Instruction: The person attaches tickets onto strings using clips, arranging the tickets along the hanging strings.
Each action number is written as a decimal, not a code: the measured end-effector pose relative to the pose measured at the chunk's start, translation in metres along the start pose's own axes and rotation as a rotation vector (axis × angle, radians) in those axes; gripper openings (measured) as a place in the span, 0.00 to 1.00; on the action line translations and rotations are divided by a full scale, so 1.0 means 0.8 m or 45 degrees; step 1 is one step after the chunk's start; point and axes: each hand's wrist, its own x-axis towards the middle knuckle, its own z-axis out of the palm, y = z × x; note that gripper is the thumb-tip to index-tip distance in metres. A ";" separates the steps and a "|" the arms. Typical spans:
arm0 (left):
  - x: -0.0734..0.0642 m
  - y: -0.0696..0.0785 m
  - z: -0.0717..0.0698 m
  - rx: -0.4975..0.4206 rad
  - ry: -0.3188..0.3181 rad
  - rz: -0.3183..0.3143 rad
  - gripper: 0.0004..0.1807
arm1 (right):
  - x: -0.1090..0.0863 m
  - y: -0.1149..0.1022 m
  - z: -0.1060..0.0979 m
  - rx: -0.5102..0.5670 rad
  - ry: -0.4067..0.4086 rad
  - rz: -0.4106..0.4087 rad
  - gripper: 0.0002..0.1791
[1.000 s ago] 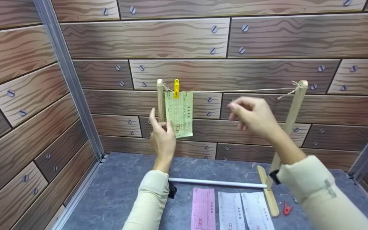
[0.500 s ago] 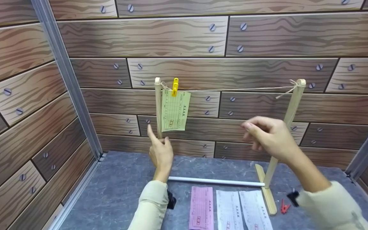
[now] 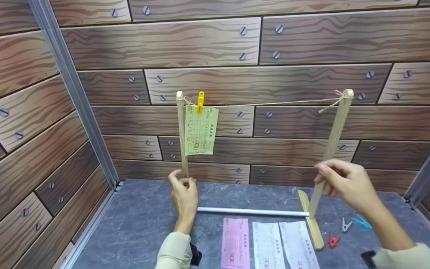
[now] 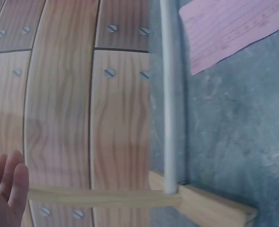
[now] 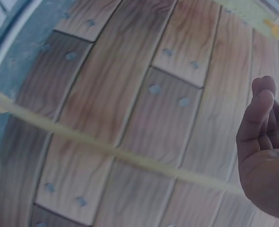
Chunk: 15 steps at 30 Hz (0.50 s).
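A yellow-green slip of paper (image 3: 201, 130) hangs from the string (image 3: 267, 103), held by a yellow clothespin (image 3: 200, 102) near the left wooden post (image 3: 181, 138). My left hand (image 3: 184, 200) is beside the lower part of that post, fingers loosely bent and holding nothing; in the left wrist view its fingers (image 4: 17, 187) lie close to the post. In front of the right wooden post (image 3: 332, 149), my right hand (image 3: 349, 183) hangs in the air with loosely curled fingers. Its thumb and fingertips are close together, with nothing visible between them in the right wrist view.
A pink slip (image 3: 234, 243) and two white slips (image 3: 267, 243) lie on the dark table in front of the white crossbar (image 3: 252, 212). Right of the stand's wooden foot (image 3: 314, 231) are red (image 3: 333, 239), grey (image 3: 346, 225) and blue (image 3: 362, 221) clothespins.
My left hand has moved down away from the hanging slip to the lower post. My right hand has moved down and right, bringing the grey and blue clothespins into sight.
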 end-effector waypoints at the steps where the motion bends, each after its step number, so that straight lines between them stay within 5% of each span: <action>1: -0.003 -0.003 0.000 0.003 0.000 0.006 0.20 | -0.003 0.009 -0.002 -0.001 0.017 0.016 0.10; 9: -0.030 -0.027 0.005 -0.015 -0.108 0.021 0.11 | -0.035 0.081 -0.018 0.059 0.125 0.265 0.12; 15: -0.055 -0.047 0.012 -0.104 -0.282 -0.039 0.12 | -0.055 0.135 -0.028 0.124 0.219 0.489 0.13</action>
